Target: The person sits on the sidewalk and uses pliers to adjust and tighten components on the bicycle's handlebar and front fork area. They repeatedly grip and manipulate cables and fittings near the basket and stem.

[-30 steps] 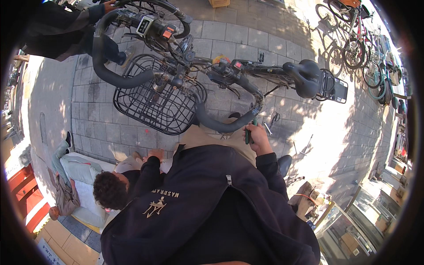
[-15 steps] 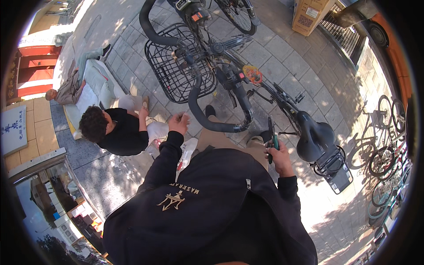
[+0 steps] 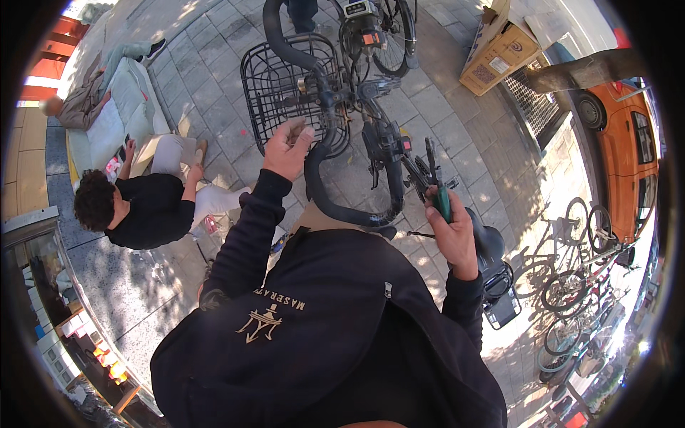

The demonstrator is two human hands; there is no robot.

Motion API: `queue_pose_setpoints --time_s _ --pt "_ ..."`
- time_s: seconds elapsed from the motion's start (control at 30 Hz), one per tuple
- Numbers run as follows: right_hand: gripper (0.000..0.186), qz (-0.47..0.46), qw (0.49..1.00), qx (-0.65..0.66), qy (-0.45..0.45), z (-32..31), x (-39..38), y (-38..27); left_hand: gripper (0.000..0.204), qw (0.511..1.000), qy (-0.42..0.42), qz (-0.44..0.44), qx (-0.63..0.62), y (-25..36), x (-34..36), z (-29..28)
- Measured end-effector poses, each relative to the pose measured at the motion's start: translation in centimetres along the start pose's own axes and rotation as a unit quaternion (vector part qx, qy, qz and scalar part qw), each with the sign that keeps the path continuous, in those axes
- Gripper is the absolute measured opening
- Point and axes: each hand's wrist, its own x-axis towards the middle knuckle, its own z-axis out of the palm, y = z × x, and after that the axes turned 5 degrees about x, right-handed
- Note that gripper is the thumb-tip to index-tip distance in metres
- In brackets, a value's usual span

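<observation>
A: What has changed about the hands?

B: Both have been raised and brought forward. The left hand (image 3: pixel 289 148), seen low beside the seated person (image 3: pixel 151 208) a second earlier, is now seen in front of the near rim of the basket (image 3: pixel 275 94). The right hand (image 3: pixel 457 239), previously just beside the bar (image 3: pixel 349 215), is now held to the right of it. The view has also turned, so part of the shift may be due to the camera; more of the car (image 3: pixel 635 150) has been brought into sight.

A: How is each grip to be read?

B: In the right hand, the green handles of the pliers (image 3: pixel 444 205) are wrapped by fingers and thumb, the dark head being pointed away from the body. In the left, the fingers are loosely curled; whether anything small is pinched cannot be made out.

A: What is implied for the work?

B: The pliers are seen between the bar and the saddle (image 3: pixel 486 237), with the pedal area behind them. They are judged to be carried rather than applied: no contact with the bike is evident. Whether their jaws are parted is too small to be judged.
</observation>
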Motion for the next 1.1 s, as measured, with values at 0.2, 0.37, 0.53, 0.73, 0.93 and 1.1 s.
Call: queue_pose_setpoints --time_s 0.2,0.37,0.53,0.73,0.93,1.1 --pt "0.035 -0.004 0.996 -0.078 -0.034 1.1 3.1 -6.3 0.056 0.997 -0.079 -0.007 0.007 -1.5 3.2 1.6" --pt "0.036 0.067 0.988 -0.079 -0.114 -0.6 5.7 -7.5 0.047 0.993 -0.105 -0.028 0.038 0.3 2.6 1.4" --pt "0.037 0.160 0.943 0.066 -0.285 -0.7 10.5 -8.8 0.047 0.953 -0.183 -0.095 -0.222 -1.4 4.4 1.1" --pt "0.039 0.306 0.877 0.093 -0.357 2.5 14.0 -10.8 0.049 0.899 -0.274 -0.131 -0.316 -4.0 5.7 0.2" --pt "0.035 0.433 0.823 0.120 -0.347 5.0 15.2 -11.0 0.051 0.882 -0.250 -0.130 -0.377 -3.4 4.7 1.7" --pt "0.038 0.471 0.810 0.158 -0.310 6.2 15.0 -11.3 0.052 0.870 -0.273 -0.115 -0.393 -4.8 5.1 2.0"
